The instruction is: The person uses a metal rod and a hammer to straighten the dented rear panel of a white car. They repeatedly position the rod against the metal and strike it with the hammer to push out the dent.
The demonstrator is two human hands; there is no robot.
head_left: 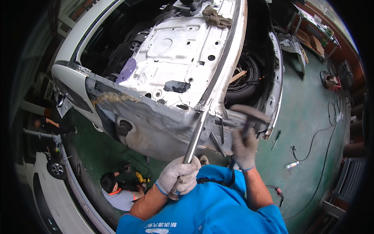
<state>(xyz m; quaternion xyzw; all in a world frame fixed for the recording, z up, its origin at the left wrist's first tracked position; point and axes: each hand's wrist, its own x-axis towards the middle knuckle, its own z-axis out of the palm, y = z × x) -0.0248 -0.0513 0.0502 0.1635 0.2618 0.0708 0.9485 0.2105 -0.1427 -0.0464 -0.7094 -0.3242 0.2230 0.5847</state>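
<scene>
My left hand (178,176), in a light work glove, is closed round the lower part of a long shiny metal bar (196,134). The bar slants up and away, and its far end meets the torn lower end of a white body panel strip (223,84) on a stripped car. To the right, my gloved right hand (244,150) grips a hammer (251,113), raised beside the car's rear edge and blurred by motion. Below the bar's tip lies the dented grey side panel (148,124), with a ragged patch of yellowish foam (117,97) along its upper edge.
A tyre (245,85) sits in the open rear well. Brown gloves or cloth (216,17) lie on the white panel. At lower left a co-worker (119,195) crouches near a yellow power tool (141,178). Cables (311,144) and a screwdriver-like tool (276,139) lie on the green floor.
</scene>
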